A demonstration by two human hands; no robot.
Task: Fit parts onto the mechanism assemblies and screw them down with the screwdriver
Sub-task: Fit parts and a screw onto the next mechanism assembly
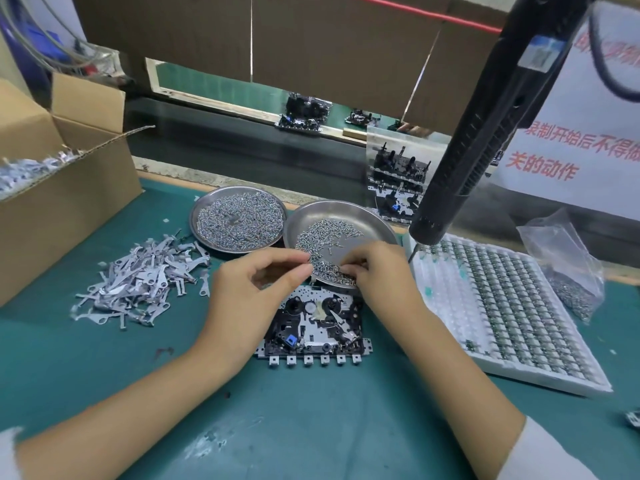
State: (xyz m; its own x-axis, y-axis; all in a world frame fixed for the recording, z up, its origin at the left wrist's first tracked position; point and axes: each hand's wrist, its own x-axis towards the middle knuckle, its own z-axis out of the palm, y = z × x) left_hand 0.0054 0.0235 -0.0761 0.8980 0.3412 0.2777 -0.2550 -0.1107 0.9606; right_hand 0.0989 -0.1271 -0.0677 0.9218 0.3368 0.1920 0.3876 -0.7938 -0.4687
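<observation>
The mechanism (313,327) is lying flat on the green bench (311,427), just in front of two steel dishes of screws. The right hand (377,271) is reaching into the nearer dish (346,211), its grip narrowing over the screws (329,237); whether it is holding one I cannot tell. The left hand (252,289) is hovering beside it, thumb and forefinger nearly pinching, while the screwdriver (485,133) is hanging above a white tray (502,303) at right.

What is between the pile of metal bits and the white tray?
In the head view, the mechanism lies between the pile and the tray, with both hands above it: left hand, right hand.
</observation>
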